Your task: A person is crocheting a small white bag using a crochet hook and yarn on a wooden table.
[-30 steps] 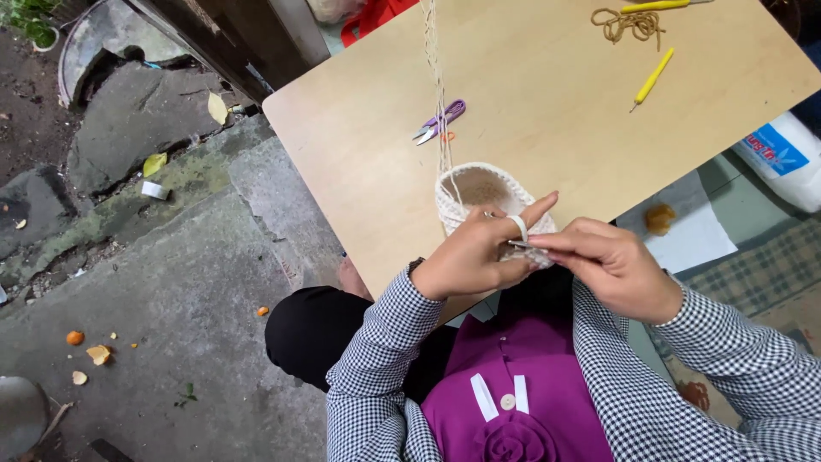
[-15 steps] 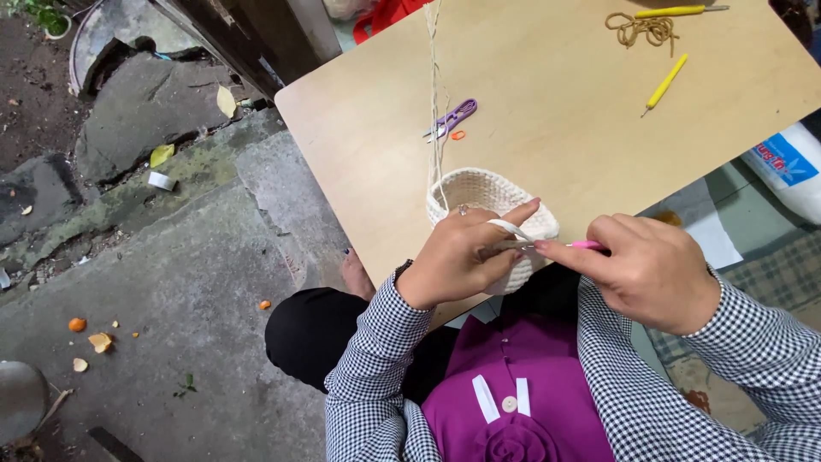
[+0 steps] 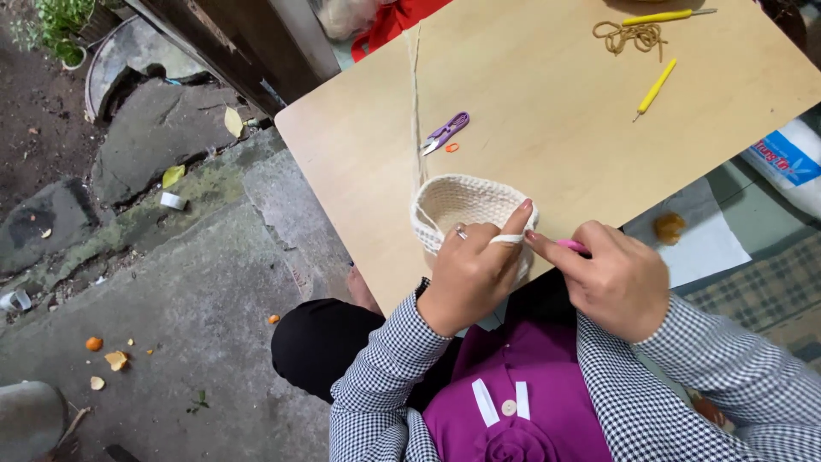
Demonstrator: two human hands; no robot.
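1. While the left hand [image 3: 466, 274] grips its near rim, the cream crocheted basket [image 3: 466, 205], round and ribbed, sits at the table [image 3: 547, 111] edge, mouth upward.
2. Closed around a pink crochet hook [image 3: 571, 245], the right hand [image 3: 616, 278] meets the left forefinger, where cream yarn [image 3: 416, 103] loops, then runs taut away.
3. Beyond the fingertips lie purple snips [image 3: 446, 133]; farther right, two yellow hooks [image 3: 654, 85] and tan cord [image 3: 629, 36].

Crochet hook [image 3: 571, 245] tip (behind fingers)

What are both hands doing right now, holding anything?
Left hand: closed on the cream crocheted basket, yarn over its forefinger.
Right hand: closed on a pink crochet hook.
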